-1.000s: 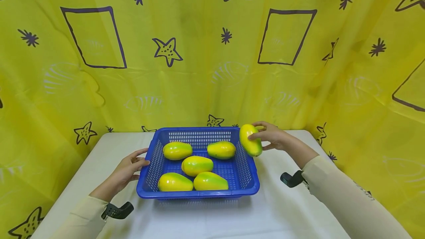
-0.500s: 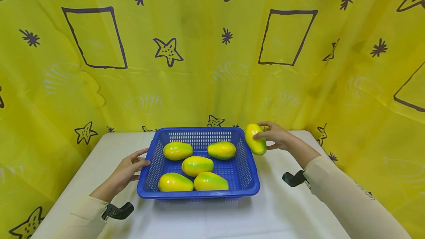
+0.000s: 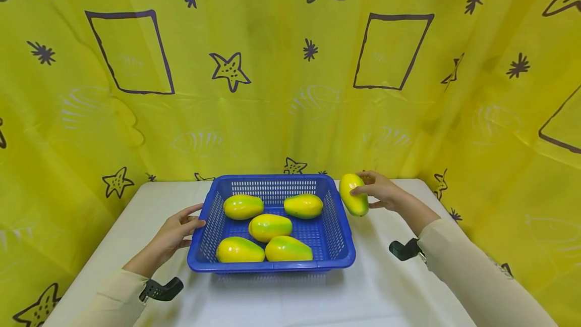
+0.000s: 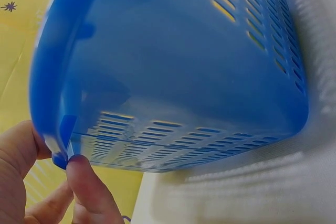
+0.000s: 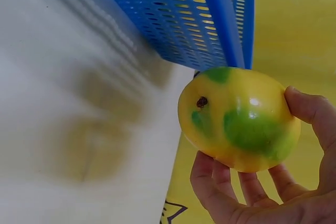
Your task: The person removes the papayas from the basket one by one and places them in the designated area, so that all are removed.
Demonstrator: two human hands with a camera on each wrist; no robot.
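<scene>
A blue plastic basket (image 3: 271, 266) stands on the table with several yellow-green mangoes (image 3: 270, 227) lying inside. At its left side my left hand (image 3: 170, 233) pinches the rim; the left wrist view shows the thumb (image 4: 90, 187) and a finger at the edge of the blue basket wall (image 4: 173, 61). My right hand (image 3: 383, 191) holds one more mango (image 3: 353, 195) just outside the right rim, above the table. In the right wrist view the thumb and fingers curl round this mango (image 5: 236, 119), whose brown stem mark and green patches face the camera.
A white cloth covers the table (image 3: 390, 276). Yellow curtain (image 3: 272, 115) with dark star and square drawings hangs behind and at both sides. Each wrist carries a black camera mount, such as the right camera mount (image 3: 404, 250).
My right hand has moved rightward with the mango, from over the basket's right rim to outside it, then slightly down. My left hand and the basket have stayed in place.
</scene>
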